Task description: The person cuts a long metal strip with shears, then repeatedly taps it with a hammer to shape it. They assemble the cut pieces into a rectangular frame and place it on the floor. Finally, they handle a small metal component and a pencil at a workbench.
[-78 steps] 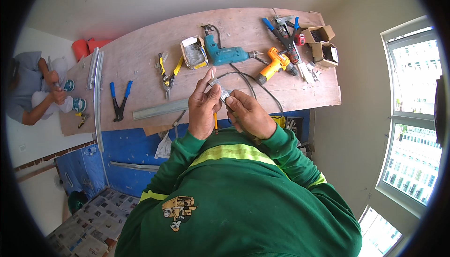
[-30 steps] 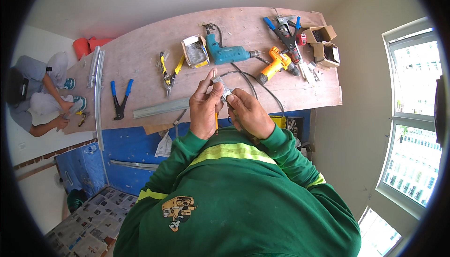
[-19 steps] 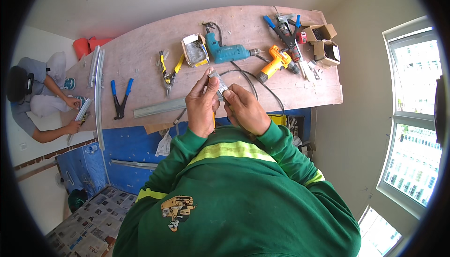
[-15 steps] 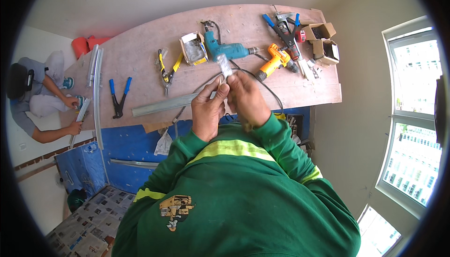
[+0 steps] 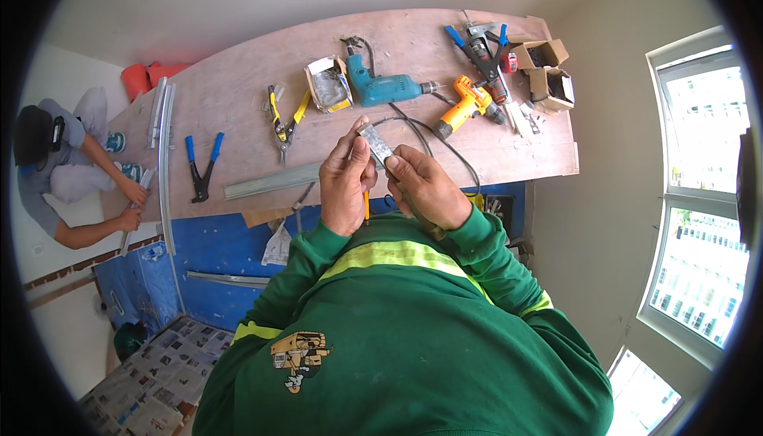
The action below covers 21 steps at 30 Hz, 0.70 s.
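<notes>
Both my hands are raised over the near edge of a plywood worktable. Between them is a small grey metal piece, tilted. My left hand pinches its upper end with thumb and fingers. My right hand grips its lower end. A thin yellow object shows just below my left palm. A black cable loops on the table beyond my right hand.
On the table lie a teal corded drill, a yellow cordless drill, yellow snips, blue-handled pliers, a grey metal channel, an open tin and small cardboard boxes. A person crouches at the left.
My hands have shifted slightly, and the metal piece is turned and held up between them. The person at the left moved their arms toward the table's left end.
</notes>
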Tool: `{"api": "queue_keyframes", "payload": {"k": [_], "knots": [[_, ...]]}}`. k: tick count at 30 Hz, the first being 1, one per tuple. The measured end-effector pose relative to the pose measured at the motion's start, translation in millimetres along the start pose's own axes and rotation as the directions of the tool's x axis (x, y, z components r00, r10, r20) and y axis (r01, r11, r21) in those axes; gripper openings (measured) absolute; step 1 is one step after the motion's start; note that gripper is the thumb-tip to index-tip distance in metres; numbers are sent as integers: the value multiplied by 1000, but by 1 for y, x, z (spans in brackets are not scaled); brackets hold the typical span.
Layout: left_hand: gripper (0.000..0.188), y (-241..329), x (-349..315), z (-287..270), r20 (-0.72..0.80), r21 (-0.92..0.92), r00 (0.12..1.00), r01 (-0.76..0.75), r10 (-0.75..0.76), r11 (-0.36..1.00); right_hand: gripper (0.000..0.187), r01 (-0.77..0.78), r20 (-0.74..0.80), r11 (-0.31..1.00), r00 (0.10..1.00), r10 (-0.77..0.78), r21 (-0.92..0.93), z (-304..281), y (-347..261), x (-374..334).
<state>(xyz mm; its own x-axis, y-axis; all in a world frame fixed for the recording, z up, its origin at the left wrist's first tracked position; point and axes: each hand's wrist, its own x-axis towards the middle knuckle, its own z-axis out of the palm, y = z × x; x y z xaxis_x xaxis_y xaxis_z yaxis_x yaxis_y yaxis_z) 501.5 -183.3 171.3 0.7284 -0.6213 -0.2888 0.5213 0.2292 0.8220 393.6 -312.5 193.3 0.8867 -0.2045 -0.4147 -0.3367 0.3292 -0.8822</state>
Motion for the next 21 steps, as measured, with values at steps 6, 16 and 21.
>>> {"api": "queue_keyframes", "payload": {"k": [6,16,21], "knots": [[53,-2,-1,-1,-17,15,1000,-4,4,1000,34,6,9,999,1000,-6,-40,4,1,-4],[55,1,-8,5,-31,139,998,66,-63,988,31,7,-116,1000,993,-5,19,10,2,4],[52,4,-12,2,-1,102,1000,30,-31,994,29,57,-221,995,975,-37,84,-8,-4,10]]}}
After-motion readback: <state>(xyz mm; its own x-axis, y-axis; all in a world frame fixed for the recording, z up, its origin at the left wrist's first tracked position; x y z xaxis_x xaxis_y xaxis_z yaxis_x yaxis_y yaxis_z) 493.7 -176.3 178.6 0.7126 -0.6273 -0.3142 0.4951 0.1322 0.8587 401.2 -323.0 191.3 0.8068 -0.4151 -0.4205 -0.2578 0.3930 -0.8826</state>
